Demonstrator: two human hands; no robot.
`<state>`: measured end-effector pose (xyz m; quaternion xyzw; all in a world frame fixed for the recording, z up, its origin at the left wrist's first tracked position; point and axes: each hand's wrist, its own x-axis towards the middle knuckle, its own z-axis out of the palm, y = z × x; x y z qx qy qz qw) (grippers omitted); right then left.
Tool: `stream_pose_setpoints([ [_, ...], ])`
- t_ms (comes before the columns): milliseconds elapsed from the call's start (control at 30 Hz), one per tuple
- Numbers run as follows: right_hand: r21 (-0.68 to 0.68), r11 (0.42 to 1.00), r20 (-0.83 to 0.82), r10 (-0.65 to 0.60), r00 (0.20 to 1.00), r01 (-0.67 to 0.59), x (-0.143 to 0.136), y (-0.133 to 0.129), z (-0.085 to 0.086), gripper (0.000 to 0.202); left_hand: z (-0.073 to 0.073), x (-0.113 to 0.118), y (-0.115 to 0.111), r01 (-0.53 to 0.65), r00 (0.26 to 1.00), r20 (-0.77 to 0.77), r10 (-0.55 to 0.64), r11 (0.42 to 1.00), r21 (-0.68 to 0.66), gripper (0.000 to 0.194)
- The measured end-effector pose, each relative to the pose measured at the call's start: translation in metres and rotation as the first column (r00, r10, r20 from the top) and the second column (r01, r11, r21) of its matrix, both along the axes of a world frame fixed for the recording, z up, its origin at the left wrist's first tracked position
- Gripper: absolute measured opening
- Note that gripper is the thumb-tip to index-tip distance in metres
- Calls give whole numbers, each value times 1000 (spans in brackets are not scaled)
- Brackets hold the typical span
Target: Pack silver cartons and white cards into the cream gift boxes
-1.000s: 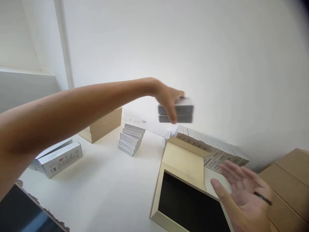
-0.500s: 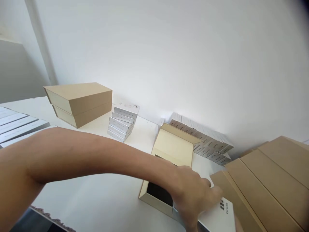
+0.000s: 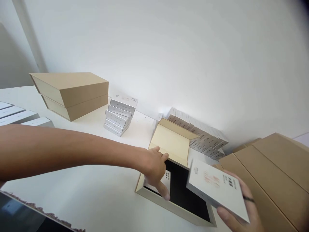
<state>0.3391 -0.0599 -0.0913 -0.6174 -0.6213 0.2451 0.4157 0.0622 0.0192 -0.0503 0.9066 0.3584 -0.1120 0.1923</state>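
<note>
A tan gift box (image 3: 173, 211) with a black-lined inside stands with its lid (image 3: 170, 141) folded back. At its left end lies a white tea carton (image 3: 166, 182) with dark print, partly hidden by my left hand (image 3: 154, 170). That hand rests over the carton with thumb and fingers spread. Above the right end of the gift box, my right hand (image 3: 246, 206) grips a second white tea carton (image 3: 214, 187), tilted, its printed face up. A dark band circles one finger of that hand.
Two closed tan boxes (image 3: 72, 93) are stacked at the back left, beside a crooked pile of white cartons (image 3: 119, 114). Rows of white cartons (image 3: 200, 130) line the wall. Large tan boxes (image 3: 265, 170) crowd the right; more white cartons (image 3: 19, 116) lie far left.
My left hand has moved left, away from the carton at the right, onto the gift box's left end. The carton in my right hand has come up into fuller view.
</note>
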Motion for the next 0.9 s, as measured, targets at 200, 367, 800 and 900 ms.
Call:
stream_pose_setpoints([
  [200,-592,750,231,508,830,-294,-63,43,4,98,11,-69,-4,-233,923,304,236,971,-46,80],
  [367,-684,656,208,595,776,-319,-68,51,-1,102,-22,-91,-11,-201,903,345,256,961,-188,106],
  [800,-740,631,365,668,649,-233,-113,36,8,108,-77,-78,-17,-162,793,541,282,952,-258,119],
  [900,-751,616,356,680,641,-237,-117,34,9,110,-54,-91,-18,-111,865,444,232,953,-281,128],
])
